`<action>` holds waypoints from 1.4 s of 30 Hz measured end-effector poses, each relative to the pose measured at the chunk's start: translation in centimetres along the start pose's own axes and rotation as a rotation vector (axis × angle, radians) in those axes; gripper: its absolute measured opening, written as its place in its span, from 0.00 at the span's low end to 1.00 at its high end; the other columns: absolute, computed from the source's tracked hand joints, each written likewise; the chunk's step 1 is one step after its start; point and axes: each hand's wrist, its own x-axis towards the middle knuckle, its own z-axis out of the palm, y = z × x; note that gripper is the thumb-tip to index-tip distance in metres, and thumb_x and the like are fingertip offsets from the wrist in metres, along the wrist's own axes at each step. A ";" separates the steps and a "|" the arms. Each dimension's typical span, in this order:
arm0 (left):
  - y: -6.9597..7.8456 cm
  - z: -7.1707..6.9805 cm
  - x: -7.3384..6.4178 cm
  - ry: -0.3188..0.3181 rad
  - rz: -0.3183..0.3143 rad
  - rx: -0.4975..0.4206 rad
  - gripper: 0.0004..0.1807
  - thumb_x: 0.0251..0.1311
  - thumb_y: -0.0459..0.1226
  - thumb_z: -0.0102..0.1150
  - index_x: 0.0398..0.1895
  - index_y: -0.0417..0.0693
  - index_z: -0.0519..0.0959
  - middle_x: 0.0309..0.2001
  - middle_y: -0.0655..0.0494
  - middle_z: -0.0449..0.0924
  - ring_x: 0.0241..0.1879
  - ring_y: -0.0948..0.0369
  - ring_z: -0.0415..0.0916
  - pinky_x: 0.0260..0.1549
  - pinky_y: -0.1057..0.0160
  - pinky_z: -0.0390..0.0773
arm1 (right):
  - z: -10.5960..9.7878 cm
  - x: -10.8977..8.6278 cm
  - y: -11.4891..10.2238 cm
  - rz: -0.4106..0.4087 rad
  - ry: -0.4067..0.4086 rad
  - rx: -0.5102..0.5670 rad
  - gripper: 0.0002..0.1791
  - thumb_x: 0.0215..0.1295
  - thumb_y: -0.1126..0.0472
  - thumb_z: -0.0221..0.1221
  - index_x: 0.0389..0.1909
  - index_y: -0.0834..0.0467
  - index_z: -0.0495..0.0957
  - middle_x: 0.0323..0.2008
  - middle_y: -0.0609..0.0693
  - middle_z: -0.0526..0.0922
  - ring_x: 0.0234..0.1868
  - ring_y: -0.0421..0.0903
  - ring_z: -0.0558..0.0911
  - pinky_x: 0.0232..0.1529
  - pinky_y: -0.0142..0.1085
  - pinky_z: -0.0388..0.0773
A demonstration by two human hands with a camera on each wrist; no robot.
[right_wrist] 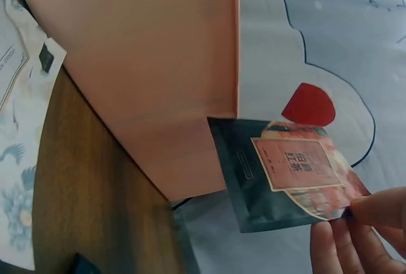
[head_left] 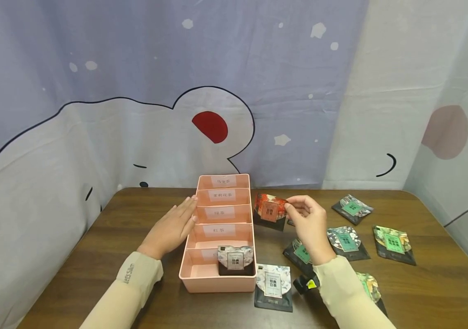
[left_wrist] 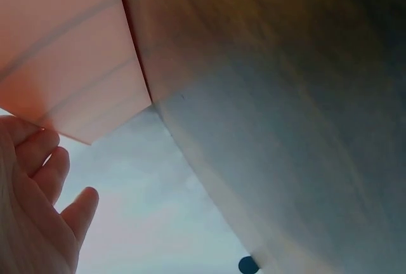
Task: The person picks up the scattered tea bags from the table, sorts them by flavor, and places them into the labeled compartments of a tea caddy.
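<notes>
My right hand (head_left: 308, 224) pinches a red and black tea sachet (head_left: 269, 211) by its right edge, thumb in front. In the right wrist view the sachet (right_wrist: 288, 176) overlaps the side of the pink box. This pink divided box (head_left: 217, 285) has several compartments, each with a white paper label. A white-and-black tea sachet (head_left: 235, 260) stands in the nearest compartment. My left hand (head_left: 172, 228) lies with straight fingers against the box's left side; in the left wrist view its fingertips (left_wrist: 47, 139) are at the box's edge.
Right of the box lies a white-and-black sachet (head_left: 273, 288). Farther right are several green-labelled sachets, among them one at the back (head_left: 353, 209) and one at the right (head_left: 394, 244). A patterned curtain (head_left: 291, 114) hangs behind the wooden table (head_left: 135, 214).
</notes>
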 end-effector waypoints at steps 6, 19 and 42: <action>0.0 0.0 -0.1 -0.002 0.003 -0.003 0.32 0.80 0.47 0.38 0.78 0.38 0.57 0.79 0.47 0.54 0.78 0.48 0.51 0.74 0.44 0.55 | 0.1 -0.5 -0.9 -0.094 0.042 0.021 0.06 0.67 0.68 0.66 0.42 0.66 0.84 0.38 0.62 0.86 0.31 0.40 0.85 0.35 0.32 0.86; 0.1 -0.2 0.2 -0.008 -0.001 -0.012 0.32 0.79 0.46 0.40 0.79 0.38 0.57 0.79 0.47 0.53 0.78 0.48 0.51 0.75 0.44 0.54 | 1.7 -2.0 -2.2 -0.176 -0.002 0.167 0.07 0.64 0.76 0.64 0.42 0.72 0.81 0.37 0.67 0.84 0.31 0.41 0.87 0.37 0.37 0.87; 0.0 0.0 0.1 0.006 0.015 -0.013 0.31 0.80 0.45 0.40 0.78 0.37 0.57 0.79 0.46 0.55 0.78 0.47 0.52 0.74 0.43 0.56 | 4.9 -3.3 -0.4 -0.198 -0.163 -0.004 0.05 0.65 0.73 0.64 0.39 0.63 0.82 0.38 0.55 0.86 0.38 0.52 0.87 0.40 0.34 0.87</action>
